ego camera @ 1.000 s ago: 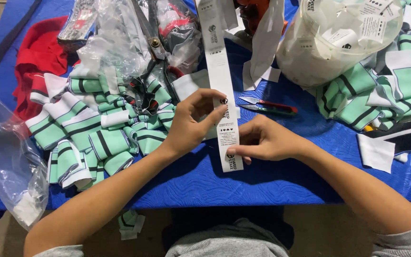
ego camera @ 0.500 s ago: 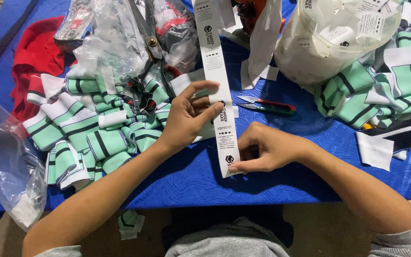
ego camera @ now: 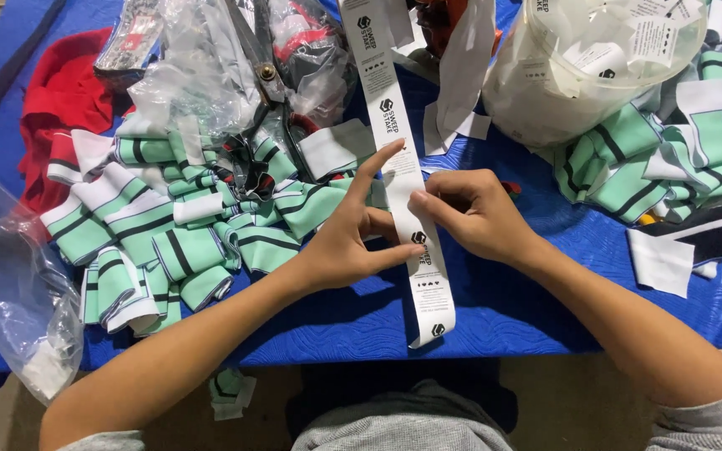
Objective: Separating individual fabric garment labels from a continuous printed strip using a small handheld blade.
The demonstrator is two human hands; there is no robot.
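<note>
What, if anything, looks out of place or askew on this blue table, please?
One green-striped fabric piece hangs off the table's near edge, below the main pile. The white label strip's free end also overhangs that edge while the left hand and right hand pinch it. Nothing looks damaged.

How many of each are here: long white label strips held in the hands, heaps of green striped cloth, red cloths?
held white label strip: 1
heaps of green striped cloth: 2
red cloth: 1
Total: 4
</note>
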